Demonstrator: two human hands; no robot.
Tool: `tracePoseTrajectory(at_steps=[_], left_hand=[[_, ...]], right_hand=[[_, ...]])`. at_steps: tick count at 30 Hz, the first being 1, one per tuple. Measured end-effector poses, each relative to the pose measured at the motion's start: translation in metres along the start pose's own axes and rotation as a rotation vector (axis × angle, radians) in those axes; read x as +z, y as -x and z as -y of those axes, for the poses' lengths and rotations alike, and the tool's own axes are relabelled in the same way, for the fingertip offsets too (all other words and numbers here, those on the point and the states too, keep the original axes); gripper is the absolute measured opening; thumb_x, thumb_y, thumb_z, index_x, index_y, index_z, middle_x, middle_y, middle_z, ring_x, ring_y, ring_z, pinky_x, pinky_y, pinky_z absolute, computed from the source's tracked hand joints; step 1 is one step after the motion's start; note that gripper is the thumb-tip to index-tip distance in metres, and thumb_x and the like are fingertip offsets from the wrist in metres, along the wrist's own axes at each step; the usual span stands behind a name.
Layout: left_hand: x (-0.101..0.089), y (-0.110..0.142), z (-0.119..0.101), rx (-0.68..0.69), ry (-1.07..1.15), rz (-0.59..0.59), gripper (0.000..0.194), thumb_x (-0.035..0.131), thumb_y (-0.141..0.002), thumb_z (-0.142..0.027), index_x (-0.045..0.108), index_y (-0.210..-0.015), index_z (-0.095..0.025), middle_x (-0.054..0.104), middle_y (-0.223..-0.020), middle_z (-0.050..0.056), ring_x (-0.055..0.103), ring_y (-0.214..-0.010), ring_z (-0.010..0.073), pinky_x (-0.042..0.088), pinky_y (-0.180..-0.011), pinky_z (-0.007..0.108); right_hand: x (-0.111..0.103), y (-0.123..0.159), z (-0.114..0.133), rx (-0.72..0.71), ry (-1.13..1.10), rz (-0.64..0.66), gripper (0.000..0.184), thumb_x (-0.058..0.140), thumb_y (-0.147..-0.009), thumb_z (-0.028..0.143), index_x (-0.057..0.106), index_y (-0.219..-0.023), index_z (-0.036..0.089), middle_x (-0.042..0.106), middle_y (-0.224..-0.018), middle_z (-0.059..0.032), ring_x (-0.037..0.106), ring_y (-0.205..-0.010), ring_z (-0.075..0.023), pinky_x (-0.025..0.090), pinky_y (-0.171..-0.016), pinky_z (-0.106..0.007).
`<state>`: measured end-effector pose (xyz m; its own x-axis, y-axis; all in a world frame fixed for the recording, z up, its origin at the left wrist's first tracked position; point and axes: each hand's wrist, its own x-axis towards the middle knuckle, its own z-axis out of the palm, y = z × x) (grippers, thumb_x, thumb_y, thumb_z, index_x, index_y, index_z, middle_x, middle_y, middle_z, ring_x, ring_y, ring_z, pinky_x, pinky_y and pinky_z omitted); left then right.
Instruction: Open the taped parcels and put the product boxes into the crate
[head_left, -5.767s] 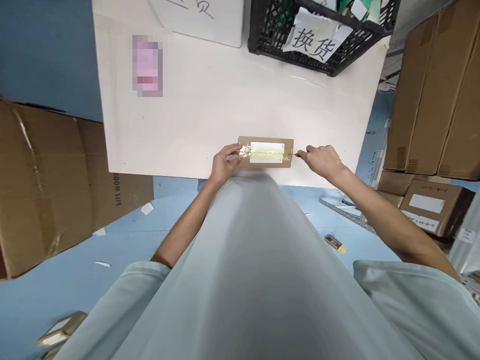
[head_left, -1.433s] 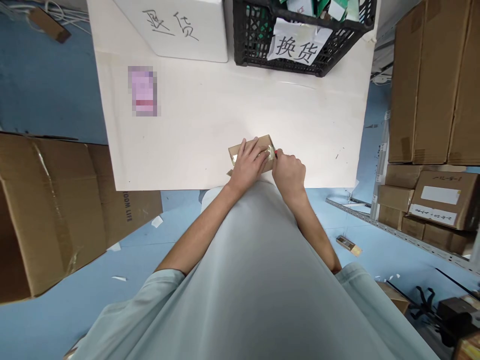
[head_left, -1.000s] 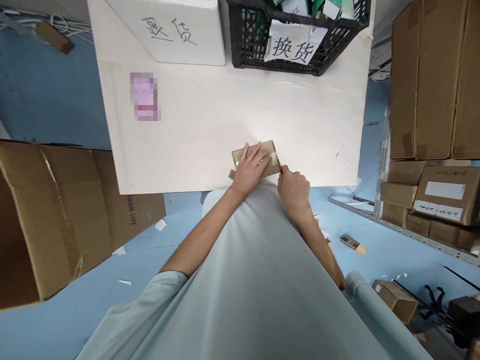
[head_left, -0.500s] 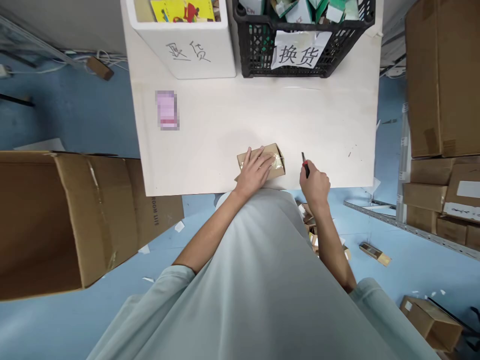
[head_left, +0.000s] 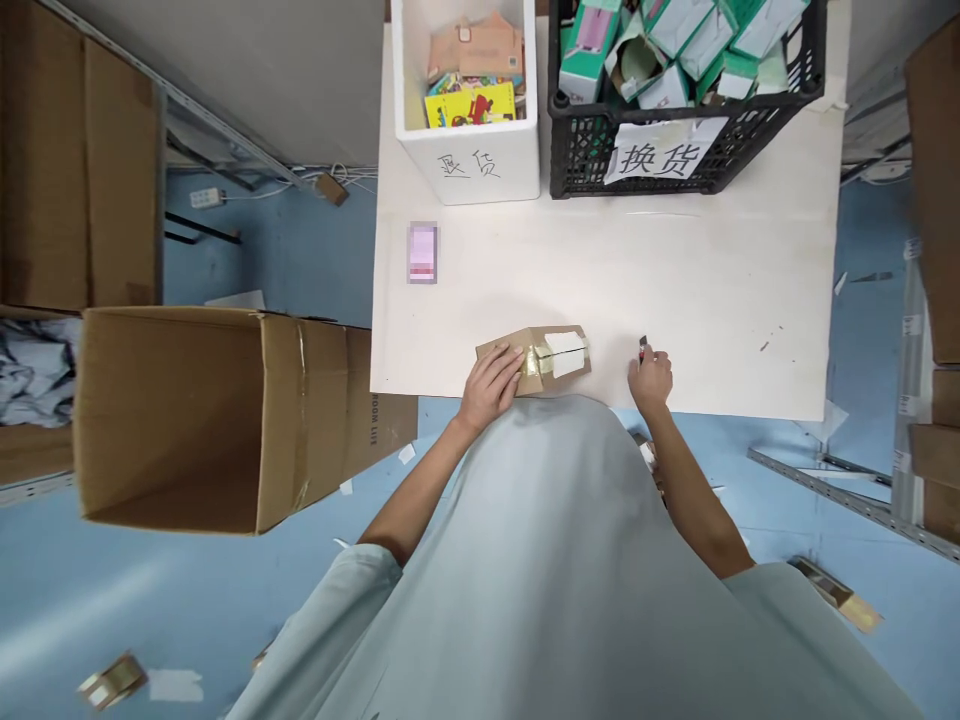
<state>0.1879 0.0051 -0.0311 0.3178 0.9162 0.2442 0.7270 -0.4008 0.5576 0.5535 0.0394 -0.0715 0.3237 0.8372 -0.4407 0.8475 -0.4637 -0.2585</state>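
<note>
A small brown cardboard parcel (head_left: 546,355) with clear tape and a white label lies near the front edge of the white table (head_left: 712,290). My left hand (head_left: 491,385) rests on the parcel's left end, fingers curled over it. To the right of the parcel, my right hand (head_left: 651,380) is closed round a small red and black cutter (head_left: 643,346) whose tip points away from me. That hand is apart from the parcel.
At the table's back stand a white bin (head_left: 469,150) with printed cartons and a black crate (head_left: 675,130) of green and white boxes. A large open cardboard box (head_left: 210,420) stands on the blue floor at the left. Stacked cartons line the right side.
My right hand has drawn the cutter away from the parcel to the right. The parcel has turned so its white label shows. My head has lifted, and more of the back bins show.
</note>
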Motion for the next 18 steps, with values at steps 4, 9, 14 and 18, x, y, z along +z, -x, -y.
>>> tracePoseTrajectory(at_steps=[4,9,14,18], left_hand=[[-0.018,0.032,0.02,-0.077,-0.036,-0.139,0.038,0.05,-0.119,-0.031,0.075,-0.146,-0.024,0.08,-0.145,0.017,0.076,-0.134,0.0298,0.064,-0.114,0.056],[-0.023,0.047,0.026,-0.239,0.05,-0.256,0.037,0.051,-0.118,-0.027,0.079,-0.143,-0.024,0.079,-0.133,0.017,0.077,-0.109,0.0235,0.066,-0.094,0.041],[-0.006,0.022,0.028,-0.427,0.205,-0.259,0.035,0.056,-0.115,-0.029,0.084,-0.135,-0.024,0.074,-0.109,0.009,0.074,-0.102,0.0202,0.065,-0.091,0.035],[0.016,-0.008,0.022,-0.569,0.429,-0.155,0.04,0.057,-0.114,-0.036,0.076,-0.147,-0.022,0.079,-0.127,0.012,0.077,-0.115,0.0227,0.067,-0.097,0.036]], right_hand=[[0.017,-0.004,0.032,-0.123,-0.51,0.226,0.049,0.062,-0.108,0.055,0.081,-0.126,0.014,0.084,-0.125,-0.0209,0.079,-0.115,-0.033,0.061,-0.113,-0.05],[0.032,0.005,0.066,-0.242,-0.853,0.402,0.07,0.072,-0.09,0.087,0.085,-0.107,0.02,0.088,-0.12,-0.0121,0.082,-0.117,-0.034,0.068,-0.109,-0.051],[0.02,0.003,0.061,-0.213,-0.749,0.261,0.063,0.073,-0.091,0.078,0.085,-0.114,0.021,0.087,-0.13,-0.0144,0.081,-0.124,-0.0363,0.064,-0.115,-0.056],[0.0,-0.004,0.042,-0.164,-0.671,0.134,0.058,0.07,-0.094,0.071,0.084,-0.119,0.02,0.086,-0.13,-0.016,0.082,-0.117,-0.0354,0.064,-0.113,-0.058]])
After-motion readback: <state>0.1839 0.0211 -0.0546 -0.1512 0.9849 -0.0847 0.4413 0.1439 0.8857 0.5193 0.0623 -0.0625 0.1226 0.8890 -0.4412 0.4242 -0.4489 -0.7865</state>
